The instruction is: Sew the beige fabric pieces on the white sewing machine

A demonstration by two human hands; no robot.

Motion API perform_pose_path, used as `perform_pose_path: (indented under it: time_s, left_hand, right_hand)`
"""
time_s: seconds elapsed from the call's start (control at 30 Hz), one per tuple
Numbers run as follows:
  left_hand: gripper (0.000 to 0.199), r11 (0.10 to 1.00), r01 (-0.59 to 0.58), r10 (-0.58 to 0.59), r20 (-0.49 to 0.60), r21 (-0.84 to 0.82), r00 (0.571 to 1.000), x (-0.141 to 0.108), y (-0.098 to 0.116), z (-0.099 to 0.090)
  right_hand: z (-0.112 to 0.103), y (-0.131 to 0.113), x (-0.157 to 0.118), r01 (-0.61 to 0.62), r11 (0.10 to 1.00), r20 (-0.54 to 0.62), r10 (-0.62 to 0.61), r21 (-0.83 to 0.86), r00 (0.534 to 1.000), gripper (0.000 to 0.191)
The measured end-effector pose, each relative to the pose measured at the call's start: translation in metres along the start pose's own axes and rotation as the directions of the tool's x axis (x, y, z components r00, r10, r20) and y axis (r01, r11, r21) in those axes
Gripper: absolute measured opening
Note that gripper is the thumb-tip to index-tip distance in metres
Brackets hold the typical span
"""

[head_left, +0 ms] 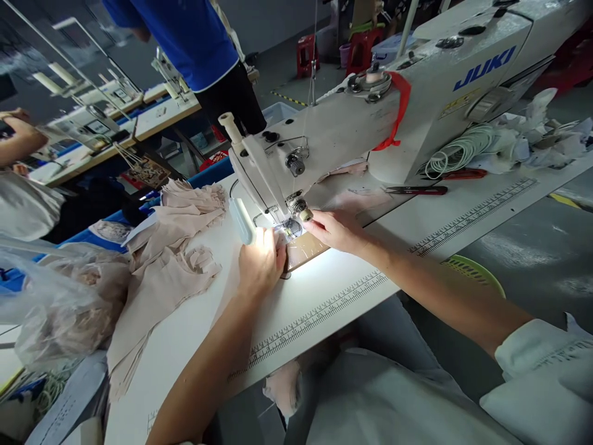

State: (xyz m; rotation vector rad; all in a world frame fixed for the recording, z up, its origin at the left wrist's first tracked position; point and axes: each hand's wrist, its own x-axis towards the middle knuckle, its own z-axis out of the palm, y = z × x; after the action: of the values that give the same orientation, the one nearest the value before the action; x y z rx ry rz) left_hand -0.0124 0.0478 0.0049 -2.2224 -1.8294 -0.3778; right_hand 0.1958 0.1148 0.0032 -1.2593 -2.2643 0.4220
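We have both hands at the needle end of a white JUKI sewing machine (pixel 333 133), on either side of its lit presser foot area (pixel 291 228). Our left hand (pixel 260 262) is palm down, its fingers bent and close together, the thumb beside them near the shiny brown plate (pixel 306 250). Its fingertips reach into the glare just beside the foot; we cannot tell whether they pinch anything there. A pale blue bar (pixel 242 220) stands right by these fingers.

Our right hand (pixel 336 230) comes in from the other side, loosely curled, with thumb and forefinger drawn near each other beside the small round knob (pixel 306 214). The fingertips are partly hidden, so we cannot tell how far they are parted or what they hold.

Pinkish-beige cloth (pixel 364 199) lies on the machine bed under the arm, behind our right hand. Near it are thread snips (pixel 419 190), a coil of pale cord (pixel 458 151) and fabric scraps (pixel 532 139). Left of our left hand, layered beige cut pieces (pixel 171 266) spread over the white table (pixel 194 346), next to a clear plastic bag (pixel 74 309). A person in a blue shirt (pixel 189 43) stands beyond the machine.
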Motion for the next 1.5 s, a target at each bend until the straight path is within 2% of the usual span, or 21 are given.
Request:
perform_pose_path:
  time_s: [0.07,0.13,0.2,0.23,0.3,0.37,0.43,0.53,0.6,0.7,0.77,0.8,0.83,0.9,1.0,1.07,1.17,1.23,1.3,1.37,1.5]
  left_hand:
    - [0.016,0.986,0.160,-0.164,0.111,0.051,0.980,0.002,-0.005,-0.009]
    - [0.018,0.964,0.267,-0.263,0.195,0.009,0.945,0.002,-0.012,-0.017]
    - [0.020,0.919,0.354,-0.304,0.260,-0.175,0.916,0.001,-0.020,-0.026]
    - [0.021,0.866,0.397,-0.309,0.298,-0.305,0.903,-0.001,-0.024,-0.030]
    - [0.024,0.694,0.466,-0.294,0.375,-0.549,0.879,-0.007,-0.029,-0.038]
    - [0.027,0.535,0.495,-0.270,0.416,-0.685,0.868,-0.015,-0.029,-0.047]
    - [0.030,0.474,0.498,-0.266,0.421,-0.726,0.867,-0.025,-0.025,-0.056]
    - [0.035,0.468,0.498,-0.288,0.407,-0.730,0.867,-0.040,-0.018,-0.069]
    - [0.035,0.439,0.499,-0.339,0.376,-0.747,0.862,-0.052,-0.018,-0.076]
    - [0.033,0.301,0.500,-0.446,0.343,-0.812,0.827,-0.071,-0.029,-0.080]
    - [0.034,0.236,0.530,-0.477,0.378,-0.815,0.794,-0.084,-0.039,-0.082]
    - [0.035,0.251,0.556,-0.465,0.405,-0.792,0.787,-0.090,-0.043,-0.082]
    - [0.035,0.303,0.580,-0.442,0.428,-0.756,0.788,-0.095,-0.047,-0.081]
    - [0.032,0.486,0.594,-0.399,0.442,-0.641,0.803,-0.104,-0.051,-0.079]
    - [0.022,0.756,0.548,-0.429,0.363,-0.356,0.827,-0.111,-0.055,-0.072]
    - [0.017,0.851,0.496,-0.446,0.262,-0.171,0.856,-0.112,-0.060,-0.066]
    - [0.014,0.923,0.383,-0.380,0.083,-0.023,0.921,-0.109,-0.078,-0.059]
    - [0.012,0.942,0.335,-0.335,-0.011,0.030,0.942,-0.103,-0.092,-0.054]
    - [0.011,0.943,0.327,-0.327,-0.018,0.064,0.945,-0.095,-0.102,-0.050]
    - [0.014,0.936,0.342,-0.345,0.021,0.087,0.938,-0.087,-0.105,-0.045]
    - [0.018,0.894,0.443,-0.443,-0.012,0.060,0.896,-0.079,-0.101,-0.039]
  right_hand:
    - [0.002,-0.006,-0.004,0.047,0.999,0.013,-0.048,0.016,0.999,0.027]
    - [0.004,-0.015,-0.009,0.109,0.994,0.062,-0.110,0.024,0.992,0.023]
    - [0.004,-0.026,-0.015,0.151,0.988,0.134,-0.151,0.010,0.979,0.022]
    - [0.004,-0.032,-0.017,0.154,0.988,0.167,-0.150,-0.010,0.974,0.021]
    - [0.005,-0.045,-0.020,0.116,0.991,0.222,-0.100,-0.063,0.970,0.022]
    - [0.007,-0.059,-0.018,0.053,0.994,0.250,-0.028,-0.092,0.968,0.039]
    - [0.012,-0.071,-0.013,0.006,0.997,0.261,0.016,-0.081,0.965,0.052]
    - [0.019,-0.083,-0.004,0.013,1.000,0.266,-0.008,-0.016,0.964,0.036]
    - [0.021,-0.085,-0.001,0.060,0.997,0.243,-0.068,0.038,0.968,0.025]
    - [0.015,-0.077,-0.005,0.149,0.970,0.160,-0.181,0.193,0.970,0.022]
    - [0.009,-0.067,-0.010,0.181,0.931,0.142,-0.236,0.318,0.961,0.021]
    - [0.006,-0.062,-0.013,0.193,0.916,0.149,-0.258,0.351,0.955,0.021]
    - [0.004,-0.057,-0.016,0.210,0.913,0.159,-0.279,0.350,0.947,0.021]
    - [0.003,-0.049,-0.021,0.264,0.935,0.183,-0.310,0.238,0.933,0.022]
    - [0.007,-0.043,-0.024,0.329,0.943,0.197,-0.313,-0.051,0.929,0.029]
    - [0.010,-0.042,-0.025,0.301,0.934,0.196,-0.264,-0.191,0.944,0.029]
    - [0.010,-0.042,-0.024,0.200,0.933,0.162,-0.157,-0.299,0.974,0.028]
    - [0.010,-0.041,-0.024,0.158,0.935,0.147,-0.115,-0.319,0.982,0.028]
    - [0.010,-0.038,-0.023,0.148,0.940,0.132,-0.112,-0.307,0.985,0.027]
    - [0.010,-0.035,-0.024,0.156,0.947,0.111,-0.129,-0.280,0.985,0.028]
    - [0.008,-0.029,-0.025,0.171,0.966,0.114,-0.152,-0.193,0.982,0.026]
